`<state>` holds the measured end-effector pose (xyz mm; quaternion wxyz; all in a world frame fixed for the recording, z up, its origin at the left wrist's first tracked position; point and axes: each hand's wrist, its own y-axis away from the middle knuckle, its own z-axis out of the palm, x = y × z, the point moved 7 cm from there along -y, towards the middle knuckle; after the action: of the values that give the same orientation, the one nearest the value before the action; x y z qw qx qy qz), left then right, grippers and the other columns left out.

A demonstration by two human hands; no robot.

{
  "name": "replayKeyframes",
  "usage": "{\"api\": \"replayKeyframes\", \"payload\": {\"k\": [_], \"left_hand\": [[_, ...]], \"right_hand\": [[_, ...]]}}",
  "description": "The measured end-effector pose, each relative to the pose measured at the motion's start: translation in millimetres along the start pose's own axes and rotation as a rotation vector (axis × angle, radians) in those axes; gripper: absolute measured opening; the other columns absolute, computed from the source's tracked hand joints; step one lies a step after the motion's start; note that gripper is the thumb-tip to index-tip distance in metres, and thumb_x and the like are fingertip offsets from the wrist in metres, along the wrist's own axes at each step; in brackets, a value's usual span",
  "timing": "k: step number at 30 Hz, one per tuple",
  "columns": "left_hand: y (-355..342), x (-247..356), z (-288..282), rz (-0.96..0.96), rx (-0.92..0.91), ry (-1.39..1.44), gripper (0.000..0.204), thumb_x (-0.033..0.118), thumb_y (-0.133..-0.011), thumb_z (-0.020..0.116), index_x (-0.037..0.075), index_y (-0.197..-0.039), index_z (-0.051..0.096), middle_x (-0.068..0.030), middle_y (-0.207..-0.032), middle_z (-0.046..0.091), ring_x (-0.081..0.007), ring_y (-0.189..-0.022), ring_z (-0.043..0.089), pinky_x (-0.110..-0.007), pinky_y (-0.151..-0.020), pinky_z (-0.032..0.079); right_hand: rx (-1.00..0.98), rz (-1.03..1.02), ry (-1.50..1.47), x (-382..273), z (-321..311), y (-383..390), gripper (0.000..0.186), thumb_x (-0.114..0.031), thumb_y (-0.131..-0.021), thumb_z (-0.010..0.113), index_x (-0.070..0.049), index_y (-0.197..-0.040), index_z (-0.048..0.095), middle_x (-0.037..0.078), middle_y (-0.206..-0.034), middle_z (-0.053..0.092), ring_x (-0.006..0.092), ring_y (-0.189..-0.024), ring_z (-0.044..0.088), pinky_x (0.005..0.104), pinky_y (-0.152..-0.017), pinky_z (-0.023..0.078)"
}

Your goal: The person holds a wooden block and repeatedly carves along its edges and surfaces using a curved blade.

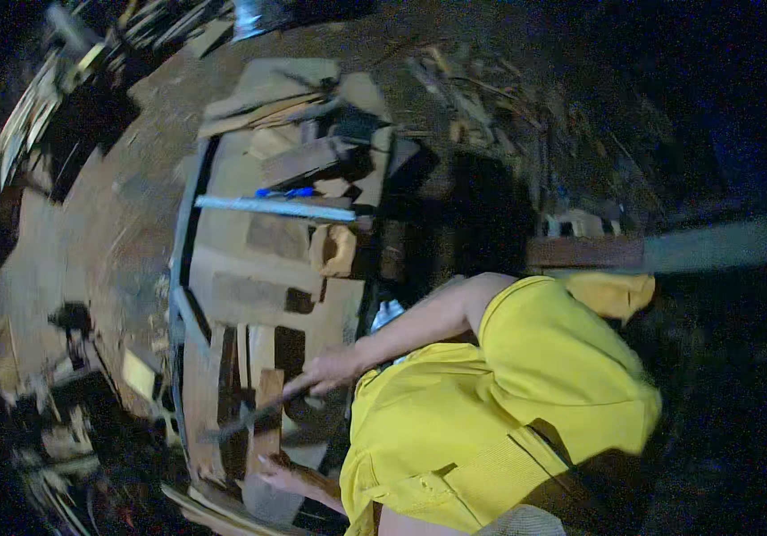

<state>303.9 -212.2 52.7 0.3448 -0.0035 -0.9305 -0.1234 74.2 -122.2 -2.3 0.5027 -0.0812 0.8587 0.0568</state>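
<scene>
My right hand (334, 368) is wrapped round the near end of a long, narrow, dark tool (250, 417). Motion blur hides its exact kind. The tool slants down and left across a reddish-brown wooden block (267, 393); whether the two touch I cannot tell. Lower in the picture, my left hand (281, 476) has its fingers at the bottom end of that block, seemingly gripping it. Both lie over a low wooden worktable (223, 250) with dark gaps and slots in its top.
A pale bar (276, 209) crosses the table, with a blue item (285, 192) behind it. A rounded, hollowed wooden piece (333, 249) sits beyond my right hand. Offcuts (308, 161) crowd the far end. Scrap wood (35, 116) lies on the dirt floor. A plank (705, 246) stands at the right.
</scene>
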Motion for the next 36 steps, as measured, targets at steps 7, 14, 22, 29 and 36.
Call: {"api": "replayKeyframes", "payload": {"k": [7,14,22,29,36], "left_hand": [[-5.0,-2.6,2.7,0.022,-0.060,-0.105,0.056,0.028,-0.088,0.058,-0.001,-0.130,0.033,-0.0193,-0.131,0.037,-0.0276,-0.115,0.042,-0.037,-0.094,0.036],[-13.9,10.8,-1.1,0.045,-0.076,-0.142,0.058,0.030,-0.089,0.056,-0.002,-0.131,0.031,-0.0199,-0.130,0.037,-0.0281,-0.116,0.039,-0.037,-0.097,0.032],[-14.6,-6.8,-3.4,0.018,-0.128,-0.265,0.061,0.033,-0.090,0.054,-0.002,-0.132,0.028,-0.0206,-0.129,0.036,-0.0286,-0.118,0.036,-0.037,-0.100,0.029],[-43.6,-120.5,3.1,0.120,-0.136,-0.283,0.059,0.039,-0.087,0.050,-0.002,-0.126,0.033,-0.0154,-0.111,0.044,-0.0254,-0.098,0.041,-0.036,-0.087,0.036],[18.3,9.8,35.9,-0.097,-0.147,0.188,0.045,0.007,-0.083,0.042,0.000,-0.127,0.036,-0.0121,-0.110,0.047,-0.0213,-0.098,0.046,-0.033,-0.087,0.041]], "right_hand": [[0.142,0.005,0.072,11.2,12.5,-8.5,0.061,-0.030,-0.087,0.053,-0.044,-0.138,0.024,0.015,-0.082,0.050,0.0310,-0.065,0.054,0.0415,-0.052,0.044],[0.154,0.221,0.179,44.5,24.6,-0.3,0.057,-0.035,-0.088,0.052,-0.037,-0.139,0.028,0.013,-0.084,0.054,0.0300,-0.064,0.057,0.0408,-0.052,0.047],[0.382,0.064,0.315,25.1,8.9,7.3,0.063,-0.039,-0.085,0.056,-0.043,-0.139,0.024,0.010,-0.078,0.050,0.0268,-0.059,0.054,0.0403,-0.050,0.046],[0.236,0.092,-0.052,53.7,-5.3,-1.6,0.057,-0.034,-0.086,0.055,-0.041,-0.137,0.030,0.012,-0.081,0.051,0.0310,-0.066,0.053,0.0448,-0.056,0.045],[0.143,-0.239,-0.250,8.6,-48.2,-17.4,0.056,-0.031,-0.084,0.056,-0.022,-0.136,0.036,0.020,-0.086,0.057,0.0370,-0.070,0.058,0.0452,-0.063,0.047]]}}
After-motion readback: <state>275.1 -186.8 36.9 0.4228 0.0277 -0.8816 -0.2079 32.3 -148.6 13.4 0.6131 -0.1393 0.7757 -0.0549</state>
